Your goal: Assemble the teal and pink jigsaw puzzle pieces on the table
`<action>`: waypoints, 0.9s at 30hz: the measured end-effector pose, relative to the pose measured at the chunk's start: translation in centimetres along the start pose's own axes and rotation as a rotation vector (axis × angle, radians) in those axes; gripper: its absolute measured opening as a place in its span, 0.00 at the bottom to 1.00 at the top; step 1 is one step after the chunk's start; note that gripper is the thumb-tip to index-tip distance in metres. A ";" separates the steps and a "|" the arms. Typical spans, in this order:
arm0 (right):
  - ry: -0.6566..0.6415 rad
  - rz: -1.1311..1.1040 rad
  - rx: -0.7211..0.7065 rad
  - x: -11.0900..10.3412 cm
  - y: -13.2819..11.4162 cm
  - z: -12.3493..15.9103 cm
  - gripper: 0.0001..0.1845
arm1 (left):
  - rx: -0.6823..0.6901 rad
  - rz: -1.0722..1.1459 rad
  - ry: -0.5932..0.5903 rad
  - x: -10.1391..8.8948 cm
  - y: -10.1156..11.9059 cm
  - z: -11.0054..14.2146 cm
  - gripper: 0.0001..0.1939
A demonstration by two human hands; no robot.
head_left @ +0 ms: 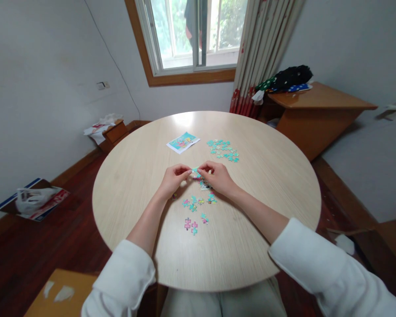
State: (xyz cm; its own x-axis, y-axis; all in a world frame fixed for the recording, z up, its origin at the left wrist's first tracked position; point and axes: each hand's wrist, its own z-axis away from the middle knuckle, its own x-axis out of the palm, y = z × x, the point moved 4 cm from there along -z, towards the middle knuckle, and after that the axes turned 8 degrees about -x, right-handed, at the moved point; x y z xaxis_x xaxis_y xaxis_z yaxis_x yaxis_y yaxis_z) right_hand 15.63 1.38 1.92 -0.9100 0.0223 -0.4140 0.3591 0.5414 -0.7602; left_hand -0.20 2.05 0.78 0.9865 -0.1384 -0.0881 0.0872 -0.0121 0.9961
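Note:
My left hand (174, 179) and my right hand (219, 177) meet over the middle of the table, fingers pinched at small turquoise jigsaw puzzle pieces (196, 173). Whether these are joined is too small to tell. More pieces (206, 185) lie just below, partly covered by my right hand. Nearer to me, several loose puzzle pieces (193, 204) are scattered, some turquoise, some pink and yellow. Closest are pink pieces (188, 223), one touching or near another with a turquoise end.
A picture card (183, 142) lies beyond my left hand on the round table (125, 189). A spread of mostly turquoise pieces (222, 149) lies beyond my right hand. A wooden desk (323, 99) with cloths stands at the right, a cardboard box (61, 293) at the lower left.

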 end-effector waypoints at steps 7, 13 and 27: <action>-0.002 0.000 0.003 0.0 -0.1 0.0 0.06 | -0.010 0.020 0.004 0.0 -0.2 -0.1 0.12; -0.013 0.004 0.005 -0.1 0.0 0.0 0.07 | -0.013 0.011 -0.014 0.2 -0.1 0.0 0.15; -0.012 -0.003 -0.020 0.1 0.4 0.0 0.07 | -0.013 0.052 -0.011 0.3 -0.1 0.0 0.13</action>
State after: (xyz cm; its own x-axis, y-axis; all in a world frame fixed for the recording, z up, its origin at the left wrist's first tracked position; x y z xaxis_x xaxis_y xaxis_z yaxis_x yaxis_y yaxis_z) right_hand 15.67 1.61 1.63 -0.9084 0.0105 -0.4180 0.3522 0.5581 -0.7513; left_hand 0.07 2.00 0.63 0.9882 -0.1491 -0.0357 0.0374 0.0087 0.9993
